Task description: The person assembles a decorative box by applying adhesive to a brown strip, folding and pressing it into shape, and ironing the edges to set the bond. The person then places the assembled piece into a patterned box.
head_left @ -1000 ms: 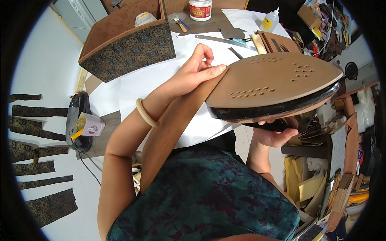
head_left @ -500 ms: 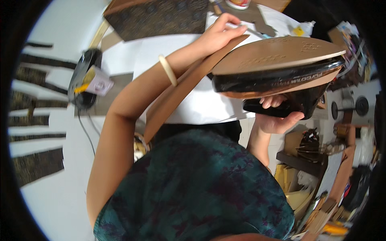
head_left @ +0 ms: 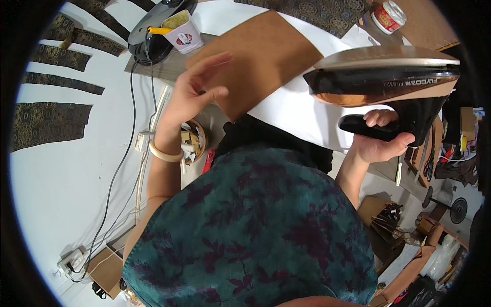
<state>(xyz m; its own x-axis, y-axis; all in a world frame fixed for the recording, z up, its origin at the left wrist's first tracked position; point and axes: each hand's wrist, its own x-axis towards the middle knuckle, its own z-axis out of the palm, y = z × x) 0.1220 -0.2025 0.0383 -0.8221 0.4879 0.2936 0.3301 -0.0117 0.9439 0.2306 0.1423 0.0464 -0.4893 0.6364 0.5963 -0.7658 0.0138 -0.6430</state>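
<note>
My right hand point(head_left: 381, 146) is wrapped round the handle of a black and copper clothes iron point(head_left: 378, 84). The iron is held up, its pale flat soleplate turned upward. Out to the left, my left hand point(head_left: 197, 94) is open, fingers stretched and thumb apart, with nothing in it. It is over or beside the near left edge of a brown sheet point(head_left: 266, 59), which may be leather or board. That sheet lies on a white work surface point(head_left: 302, 115); whether my fingers touch it I cannot tell.
A dark patterned piece point(head_left: 317, 13) and a red-and-white tub point(head_left: 388, 18) lie at the back. At upper left, a white cup point(head_left: 183, 33) with a yellow handle stands by a black device point(head_left: 153, 36). Cords point(head_left: 123, 163) hang at left; a basket of scraps point(head_left: 194, 142) is below.
My left hand has let go of the brown sheet and drawn back left. The sheet, tilted on edge before, now lies flat. The iron remains raised in my right hand; the view has shifted.
</note>
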